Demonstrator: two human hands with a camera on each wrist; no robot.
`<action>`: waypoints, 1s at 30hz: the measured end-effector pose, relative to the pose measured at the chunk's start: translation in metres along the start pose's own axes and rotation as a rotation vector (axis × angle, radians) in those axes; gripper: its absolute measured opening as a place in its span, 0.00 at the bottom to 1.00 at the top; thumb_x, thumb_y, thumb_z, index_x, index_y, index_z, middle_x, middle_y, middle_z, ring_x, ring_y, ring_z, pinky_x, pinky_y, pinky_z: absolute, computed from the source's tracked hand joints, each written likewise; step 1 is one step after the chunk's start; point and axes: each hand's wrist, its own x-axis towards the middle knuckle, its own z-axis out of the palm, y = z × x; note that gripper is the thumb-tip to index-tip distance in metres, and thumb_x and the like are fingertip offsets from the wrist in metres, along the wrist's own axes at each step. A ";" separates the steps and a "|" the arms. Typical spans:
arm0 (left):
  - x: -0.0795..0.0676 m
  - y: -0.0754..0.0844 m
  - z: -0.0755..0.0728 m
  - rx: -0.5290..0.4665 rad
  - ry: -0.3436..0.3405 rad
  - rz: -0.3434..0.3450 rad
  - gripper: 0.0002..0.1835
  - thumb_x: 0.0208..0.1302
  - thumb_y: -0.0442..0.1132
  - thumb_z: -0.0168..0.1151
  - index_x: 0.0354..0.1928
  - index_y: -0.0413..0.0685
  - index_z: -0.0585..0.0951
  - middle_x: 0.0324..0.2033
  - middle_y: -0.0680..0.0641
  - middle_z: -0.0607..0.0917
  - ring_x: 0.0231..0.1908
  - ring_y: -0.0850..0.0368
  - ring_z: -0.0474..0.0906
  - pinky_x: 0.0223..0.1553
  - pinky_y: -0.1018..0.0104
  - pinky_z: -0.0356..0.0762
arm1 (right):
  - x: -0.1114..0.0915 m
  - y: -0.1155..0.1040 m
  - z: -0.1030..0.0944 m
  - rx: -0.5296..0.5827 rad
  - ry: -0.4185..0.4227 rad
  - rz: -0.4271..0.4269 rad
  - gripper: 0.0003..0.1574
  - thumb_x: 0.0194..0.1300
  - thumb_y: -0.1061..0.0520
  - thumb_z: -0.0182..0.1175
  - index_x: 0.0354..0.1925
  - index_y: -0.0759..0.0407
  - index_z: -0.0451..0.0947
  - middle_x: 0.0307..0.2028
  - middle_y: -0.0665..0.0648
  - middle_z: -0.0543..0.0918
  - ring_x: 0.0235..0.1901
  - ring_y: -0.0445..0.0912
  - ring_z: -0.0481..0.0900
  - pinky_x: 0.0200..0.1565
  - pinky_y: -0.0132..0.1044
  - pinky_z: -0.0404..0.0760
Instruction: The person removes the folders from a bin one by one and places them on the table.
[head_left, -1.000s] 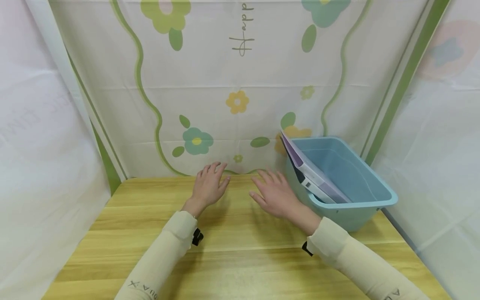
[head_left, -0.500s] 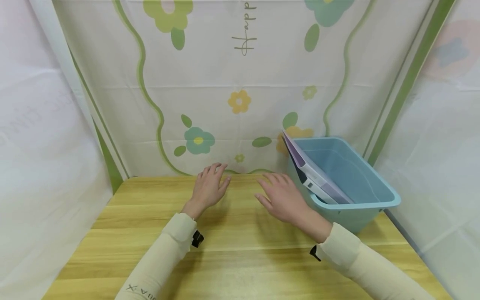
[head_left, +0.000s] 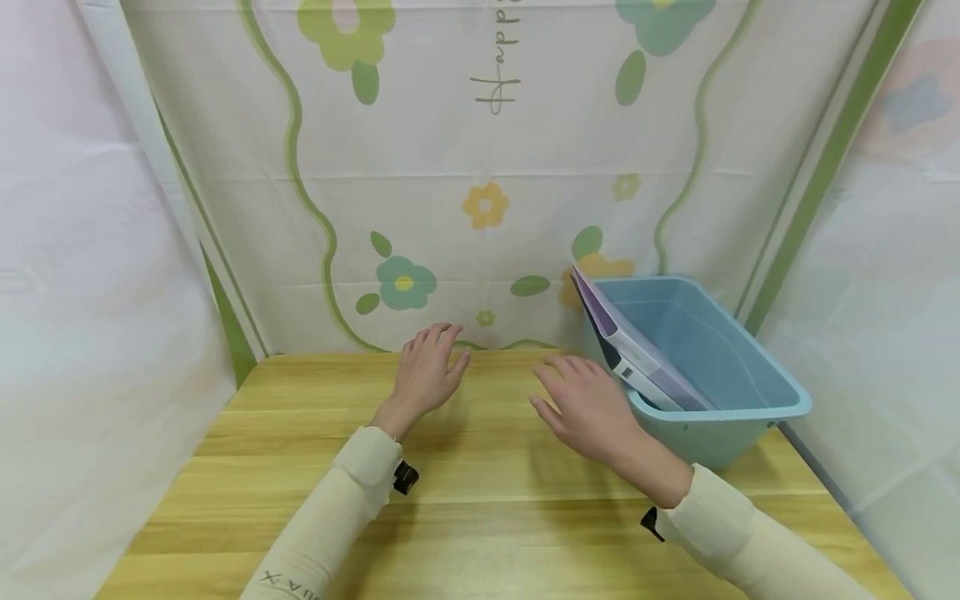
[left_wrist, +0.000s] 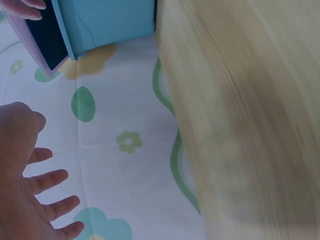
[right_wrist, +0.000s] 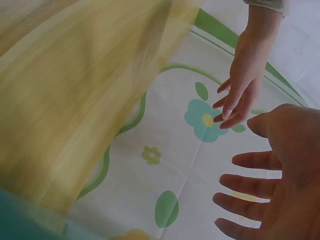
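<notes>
My left hand [head_left: 427, 371] hovers over the back middle of the table, fingers spread and holding nothing. To its right, my right hand [head_left: 588, 408] hangs over the table with relaxed fingers, also holding nothing. It is just left of a light blue plastic bin [head_left: 720, 417]. Two binders lean inside that bin against its left side: a purple-and-white binder [head_left: 645, 354] and a dark one with a white spine [head_left: 633, 379]. Their upper ends stick out above the rim. In the left wrist view, the spread fingers [left_wrist: 52, 180] of my left hand show bare.
The wooden table [head_left: 480, 533] lies under both arms. A white floral curtain [head_left: 420, 150] hangs along its back edge, with further cloth panels at left and right. The bin stands at the table's back right.
My right hand has moved right and slightly down, closer to the bin. The left hand stays nearly in place. The whole head view has shifted a little. Bin and binders are unchanged.
</notes>
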 end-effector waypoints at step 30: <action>0.009 0.031 -0.005 -0.237 0.153 -0.005 0.18 0.75 0.46 0.60 0.60 0.45 0.81 0.57 0.44 0.83 0.60 0.44 0.77 0.62 0.45 0.75 | -0.037 0.008 -0.019 -0.004 0.061 -0.042 0.16 0.67 0.47 0.66 0.47 0.55 0.84 0.47 0.57 0.86 0.44 0.54 0.84 0.39 0.48 0.85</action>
